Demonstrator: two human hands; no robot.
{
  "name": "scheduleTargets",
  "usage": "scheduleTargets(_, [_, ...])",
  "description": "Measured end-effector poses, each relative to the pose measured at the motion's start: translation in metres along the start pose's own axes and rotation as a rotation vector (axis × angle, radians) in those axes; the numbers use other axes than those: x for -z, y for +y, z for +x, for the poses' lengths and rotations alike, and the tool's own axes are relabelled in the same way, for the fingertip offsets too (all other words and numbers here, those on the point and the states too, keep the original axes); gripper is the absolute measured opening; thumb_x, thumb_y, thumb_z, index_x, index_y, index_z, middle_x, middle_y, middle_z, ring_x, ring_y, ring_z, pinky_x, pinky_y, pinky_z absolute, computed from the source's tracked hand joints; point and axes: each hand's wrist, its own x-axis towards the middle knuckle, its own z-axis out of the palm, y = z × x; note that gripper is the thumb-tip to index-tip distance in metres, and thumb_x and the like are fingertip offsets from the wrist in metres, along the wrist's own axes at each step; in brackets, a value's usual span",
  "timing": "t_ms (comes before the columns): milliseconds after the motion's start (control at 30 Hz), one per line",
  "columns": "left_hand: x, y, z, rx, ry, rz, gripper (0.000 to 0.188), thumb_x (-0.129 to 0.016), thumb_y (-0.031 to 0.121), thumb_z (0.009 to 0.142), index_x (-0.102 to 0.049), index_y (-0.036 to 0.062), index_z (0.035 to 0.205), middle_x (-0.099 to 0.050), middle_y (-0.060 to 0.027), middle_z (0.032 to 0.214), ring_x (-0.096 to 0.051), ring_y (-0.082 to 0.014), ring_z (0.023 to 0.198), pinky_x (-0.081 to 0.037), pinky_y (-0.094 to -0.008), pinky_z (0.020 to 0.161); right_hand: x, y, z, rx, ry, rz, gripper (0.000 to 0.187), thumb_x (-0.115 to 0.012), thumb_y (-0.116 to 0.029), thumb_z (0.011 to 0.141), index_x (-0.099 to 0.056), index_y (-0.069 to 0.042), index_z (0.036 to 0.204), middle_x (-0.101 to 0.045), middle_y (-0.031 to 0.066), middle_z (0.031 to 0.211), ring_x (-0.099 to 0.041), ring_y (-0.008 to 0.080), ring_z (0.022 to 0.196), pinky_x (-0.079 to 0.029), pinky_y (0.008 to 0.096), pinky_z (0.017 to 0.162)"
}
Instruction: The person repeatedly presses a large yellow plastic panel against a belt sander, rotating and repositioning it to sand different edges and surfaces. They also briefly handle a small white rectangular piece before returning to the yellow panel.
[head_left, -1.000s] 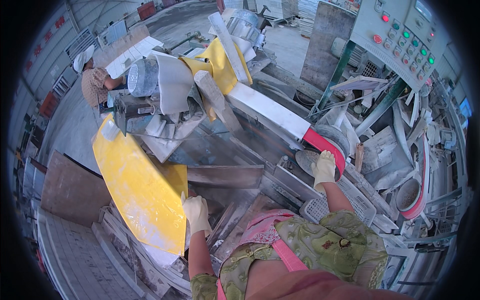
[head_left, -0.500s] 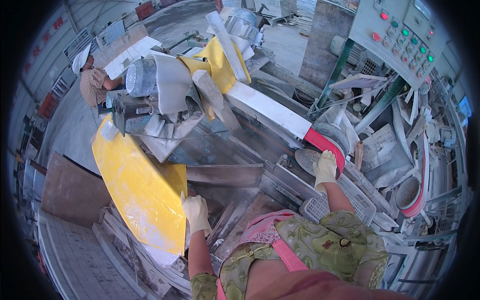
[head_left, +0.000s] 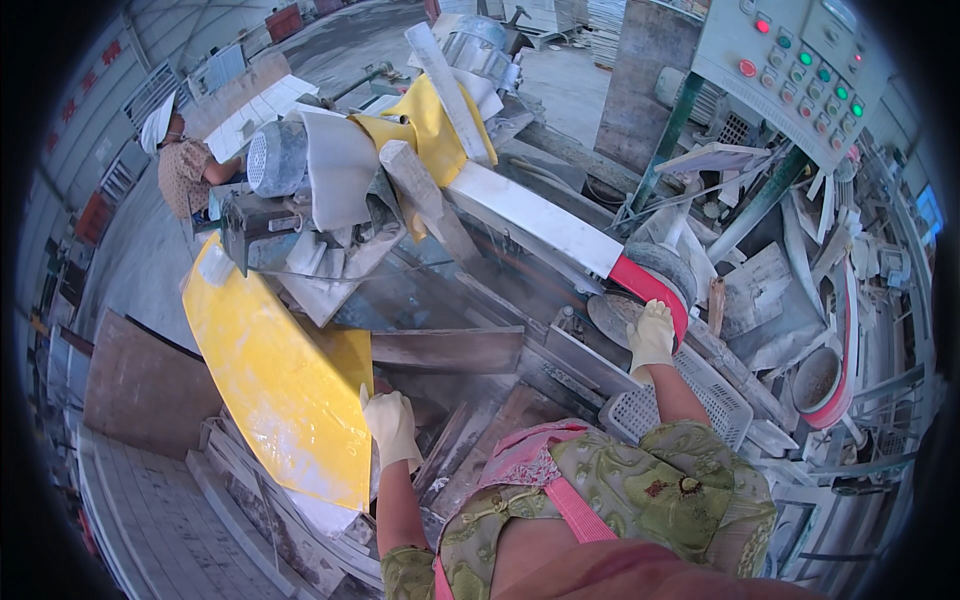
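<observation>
My left hand (head_left: 393,425), in a cream glove, is at the right edge of a curved yellow sheet (head_left: 275,385). Its fingers look curled; whatever they hold, if anything, is hidden. Further right and forward, my right hand (head_left: 652,336), gloved alike, lies with fingers extended against the red end piece (head_left: 645,285) of a long white cover (head_left: 535,218). A dusty round disc (head_left: 613,318) sits just left of that hand, and a pale wheel (head_left: 662,268) shows inside the red curve.
A white perforated basket (head_left: 705,400) lies below my right forearm. A control panel (head_left: 800,70) with lit buttons stands at the upper right. Motors (head_left: 278,158), boards and scrap crowd the machine. Another person (head_left: 188,170) works at the far left. A second red-edged wheel (head_left: 818,380) is at right.
Both hands keep nearly the same places. The whole view shifts very slightly, and the person at the far left has moved a little.
</observation>
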Motion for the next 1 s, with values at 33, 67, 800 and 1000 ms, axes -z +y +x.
scheduleTargets(33, [0.0,0.0,0.0,-0.003,0.006,0.0,0.027,-0.061,0.013,0.081,-0.067,0.0088,0.055,-0.064,-0.014,0.058,-0.064,-0.0304,0.064,-0.035,-0.0462,0.118,0.001,0.0,0.0,-0.001,0.004,0.002,0.081,-0.069,-0.034,0.087,-0.038,0.013,0.146,-0.048,0.0312,0.145,-0.047,0.0433,0.134,-0.038,0.0473,0.113])
scheduleTargets(67, [-0.001,0.0,0.0,0.002,-0.005,0.001,0.027,-0.061,0.013,0.081,-0.066,0.009,0.055,-0.064,-0.0139,0.058,-0.064,-0.0304,0.063,-0.035,-0.0462,0.118,0.003,-0.001,0.001,-0.015,-0.005,-0.013,0.081,-0.069,-0.034,0.087,-0.039,0.013,0.145,-0.049,0.0312,0.144,-0.048,0.0434,0.134,-0.039,0.0473,0.112])
scheduleTargets(800, [-0.014,-0.009,-0.005,0.048,-0.094,0.056,0.019,-0.066,0.02,0.078,-0.068,0.0104,0.062,-0.066,-0.0125,0.065,-0.066,-0.0306,0.071,-0.037,-0.0454,0.115,0.041,-0.083,0.046,0.482,0.1,0.333,0.066,-0.067,-0.025,0.087,-0.047,0.004,0.143,-0.047,0.0233,0.149,-0.039,0.0364,0.143,-0.03,0.0471,0.119])
scheduleTargets(1000, [-0.011,-0.005,-0.004,0.021,-0.011,0.105,0.031,-0.058,0.013,0.083,-0.067,0.0143,0.053,-0.065,-0.0098,0.058,-0.065,-0.0278,0.063,-0.037,-0.0418,0.114,0.023,-0.09,0.043,0.433,0.063,0.223,0.08,-0.07,-0.023,0.084,-0.036,0.003,0.152,-0.034,0.0237,0.158,-0.028,0.0377,0.15,-0.022,0.0464,0.124])
